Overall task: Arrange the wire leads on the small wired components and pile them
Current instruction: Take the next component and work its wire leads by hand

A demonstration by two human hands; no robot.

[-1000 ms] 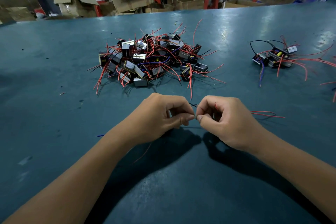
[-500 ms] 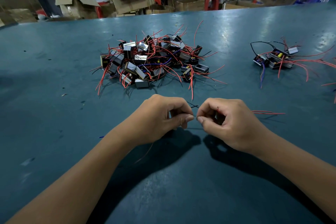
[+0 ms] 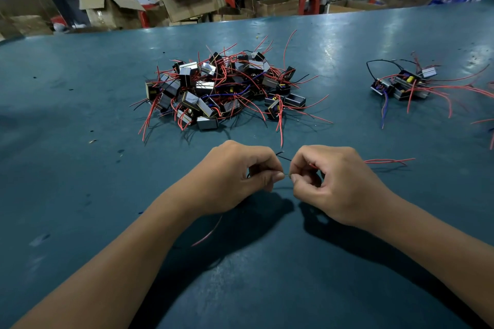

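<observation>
Both forearms reached in over the dark teal desk (image 3: 80,195), knuckles up. The left hand (image 3: 235,176) and right hand (image 3: 336,181) met fingertip to fingertip, each pinching a thin black wire lead (image 3: 284,157) between thumb and forefinger; the component itself was hidden. Beyond lay the large tangled pile of small black boxed components with red leads (image 3: 222,91), a smaller pile (image 3: 401,85) well to the right.

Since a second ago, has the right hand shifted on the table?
No. The right hand sits just as near the red leads lying beside it, and keeps its pinch meeting the left hand.
</observation>
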